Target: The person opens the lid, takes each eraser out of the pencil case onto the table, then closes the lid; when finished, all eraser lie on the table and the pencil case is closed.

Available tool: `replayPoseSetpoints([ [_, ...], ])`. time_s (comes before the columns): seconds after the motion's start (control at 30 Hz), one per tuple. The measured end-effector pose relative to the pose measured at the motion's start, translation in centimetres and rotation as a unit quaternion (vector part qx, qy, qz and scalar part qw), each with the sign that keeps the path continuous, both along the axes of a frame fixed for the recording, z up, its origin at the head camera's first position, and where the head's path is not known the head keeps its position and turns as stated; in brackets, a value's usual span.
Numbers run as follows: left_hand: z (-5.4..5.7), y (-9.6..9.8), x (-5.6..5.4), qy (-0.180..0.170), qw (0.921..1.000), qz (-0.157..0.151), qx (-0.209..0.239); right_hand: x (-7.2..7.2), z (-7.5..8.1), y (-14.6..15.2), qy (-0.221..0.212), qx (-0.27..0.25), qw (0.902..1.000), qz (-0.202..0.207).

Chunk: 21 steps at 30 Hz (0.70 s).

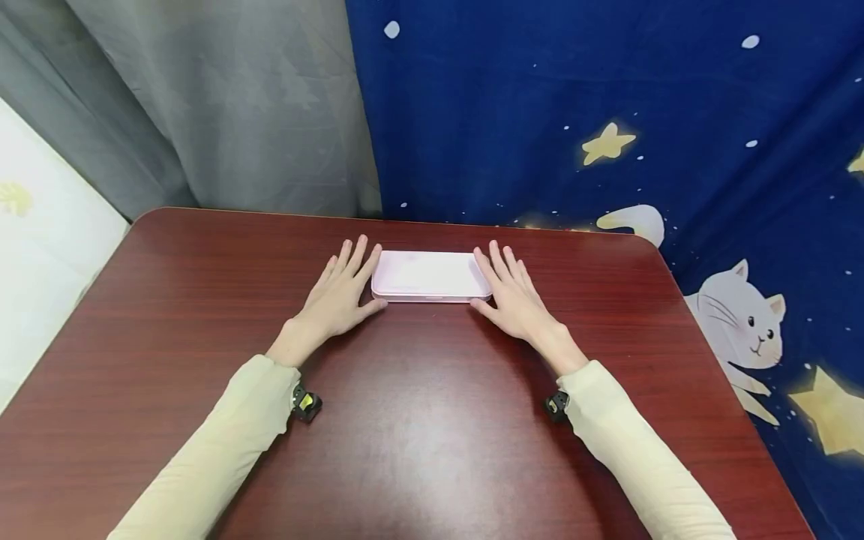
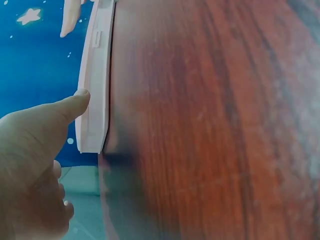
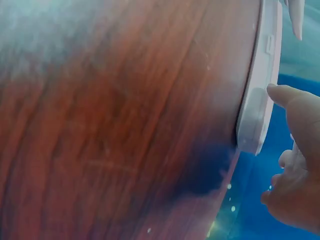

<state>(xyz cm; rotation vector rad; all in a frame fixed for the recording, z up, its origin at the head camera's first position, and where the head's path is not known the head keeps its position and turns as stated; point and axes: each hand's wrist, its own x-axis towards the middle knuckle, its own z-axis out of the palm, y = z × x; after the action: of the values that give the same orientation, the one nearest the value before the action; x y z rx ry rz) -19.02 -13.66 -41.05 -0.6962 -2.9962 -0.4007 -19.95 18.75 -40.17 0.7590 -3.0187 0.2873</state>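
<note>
A flat, pale pink case (image 1: pixel 432 275) lies lengthwise near the far edge of the table, its lid down and a small catch at the middle of its front side. My left hand (image 1: pixel 335 296) is spread at its left end, the thumb at the front corner and the straight fingers pointing away. At the opposite end my right hand (image 1: pixel 516 298) mirrors this, index finger and thumb at the corners. In the left wrist view the thumb (image 2: pixel 75 102) overlaps the case's front side. The right wrist view has the other thumb (image 3: pixel 280 94) at the case's edge.
The dark red wooden table (image 1: pixel 432 420) has rounded far corners. Behind it hang a grey curtain (image 1: pixel 256 105) and a blue curtain (image 1: pixel 486 112) with stars and a cat. Small black wrist cameras (image 1: pixel 307 403) sit at both cream sleeves (image 1: pixel 229 435).
</note>
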Motion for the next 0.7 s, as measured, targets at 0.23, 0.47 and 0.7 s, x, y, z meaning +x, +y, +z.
replayPoseSetpoints([
  [0.23, -0.1, 1.0, -0.2, -0.002, 0.9994, -0.035, 0.009, 0.0, -0.5, -1.3, 0.015, 0.000, 0.9988, 0.046],
  [0.47, 0.2, 2.6, -1.1, -0.021, 0.9984, -0.053, 0.001, -0.3, -0.8, -3.2, 0.051, 0.019, 0.9943, 0.091],
  [0.7, -0.2, 3.6, -2.2, -0.035, 0.9971, -0.061, -0.029, -0.8, -1.0, -4.5, 0.041, 0.050, 0.9950, 0.077],
])
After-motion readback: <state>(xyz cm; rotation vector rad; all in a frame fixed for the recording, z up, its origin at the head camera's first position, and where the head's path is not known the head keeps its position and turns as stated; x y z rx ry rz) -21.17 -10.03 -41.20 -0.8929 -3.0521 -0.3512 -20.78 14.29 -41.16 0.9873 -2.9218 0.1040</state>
